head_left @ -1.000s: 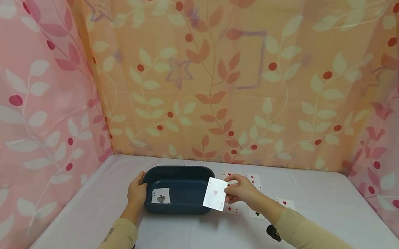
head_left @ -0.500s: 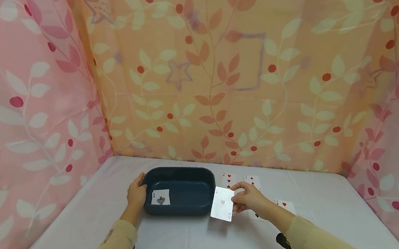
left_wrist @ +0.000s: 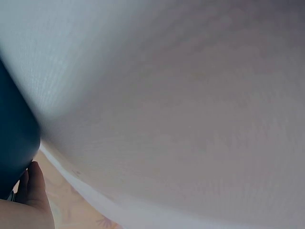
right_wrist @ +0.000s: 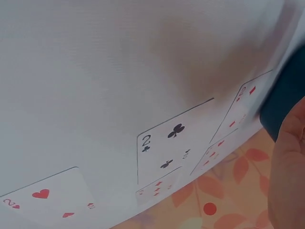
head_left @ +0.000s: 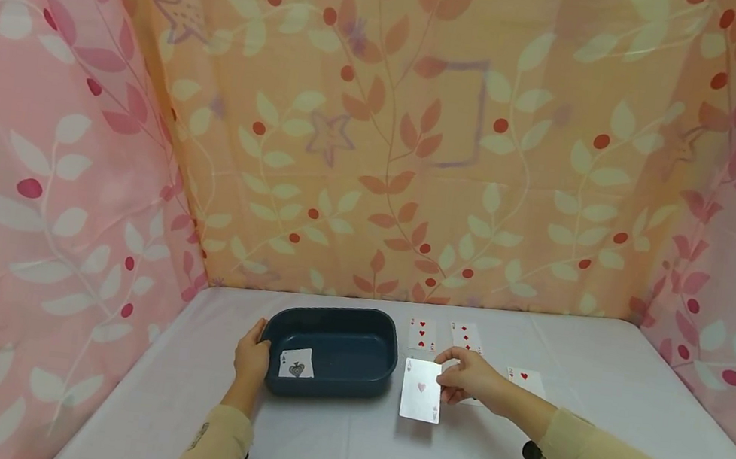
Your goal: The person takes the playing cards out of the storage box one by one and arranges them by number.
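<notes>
Pinched by its right edge between the thumb and fingers of the right hand (head_left: 475, 380), the ace of hearts (head_left: 416, 408) hangs above the white tabletop (head_left: 342, 454) in the head view, just beside the right end of a dark blue tray (head_left: 340, 351) and apart from it, with a shadow below. The left hand (head_left: 252, 358) grips the tray's left end, its thumb at the rim. The tray stands left of the tabletop's middle, nearer the far edge, and an ace of spades (head_left: 296, 364) lies in its near left corner. Close to the tabletop's far edge, right of the tray, lie a three of hearts (head_left: 422, 335) and a three of diamonds (head_left: 463, 336); farther towards the right edge is a two of hearts (head_left: 525, 382). Leaf-patterned curtains (head_left: 384, 148) rise behind the far edge and along both sides

In the left wrist view, the left hand's fingers touch the tray's outer wall, past which the tabletop fills most of the frame

In the right wrist view, the right hand is cut off by the frame, so its grip cannot be told there. Face up on the tabletop are the two of hearts, a two of clubs (right_wrist: 162, 148), both threes and a two of diamonds (right_wrist: 236, 109), the last near the tray
</notes>
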The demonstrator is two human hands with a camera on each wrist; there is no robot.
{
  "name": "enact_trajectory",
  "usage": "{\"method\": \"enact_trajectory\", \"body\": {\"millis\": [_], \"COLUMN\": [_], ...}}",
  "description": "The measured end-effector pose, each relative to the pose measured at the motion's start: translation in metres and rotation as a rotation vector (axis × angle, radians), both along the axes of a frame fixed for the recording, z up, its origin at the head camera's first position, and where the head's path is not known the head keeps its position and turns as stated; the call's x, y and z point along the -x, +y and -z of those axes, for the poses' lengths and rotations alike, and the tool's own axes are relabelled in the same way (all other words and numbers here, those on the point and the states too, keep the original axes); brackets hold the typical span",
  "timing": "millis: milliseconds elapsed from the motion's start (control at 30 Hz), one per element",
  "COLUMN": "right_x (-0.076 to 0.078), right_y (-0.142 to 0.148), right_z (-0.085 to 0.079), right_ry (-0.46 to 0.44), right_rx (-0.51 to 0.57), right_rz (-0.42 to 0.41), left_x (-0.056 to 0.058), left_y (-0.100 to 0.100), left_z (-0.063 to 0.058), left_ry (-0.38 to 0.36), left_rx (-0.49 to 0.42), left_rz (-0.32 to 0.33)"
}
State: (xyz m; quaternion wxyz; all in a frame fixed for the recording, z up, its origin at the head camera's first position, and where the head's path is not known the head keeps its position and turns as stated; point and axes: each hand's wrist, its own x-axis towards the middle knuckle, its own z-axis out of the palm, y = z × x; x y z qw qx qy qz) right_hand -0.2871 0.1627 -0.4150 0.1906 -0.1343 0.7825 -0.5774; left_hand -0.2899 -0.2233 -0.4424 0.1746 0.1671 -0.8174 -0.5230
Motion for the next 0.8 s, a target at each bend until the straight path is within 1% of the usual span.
{"method": "enact_trajectory", "body": {"millis": [200, 367, 800], "right_x": [-0.001, -0.004, -0.01], "right_y": [0.007, 0.01, 0.009], "right_z": [0.012, 0.017, 0.023], "right_ry": [-0.016, -0.024, -0.055], "right_rx": [-0.013, -0.019, -0.063], "right_rz": [-0.025, -0.051, -0.071], "left_x": [0.0, -0.001, -0.002], "left_y": [0.001, 0.0, 0.002], "left_z": [-0.001, 0.0, -0.002], "left_ry": [-0.009, -0.004, 0.0], "left_rx": [-0.015, 0.0, -0.019], "left_rz": [0.0, 0.0, 0.004]}}
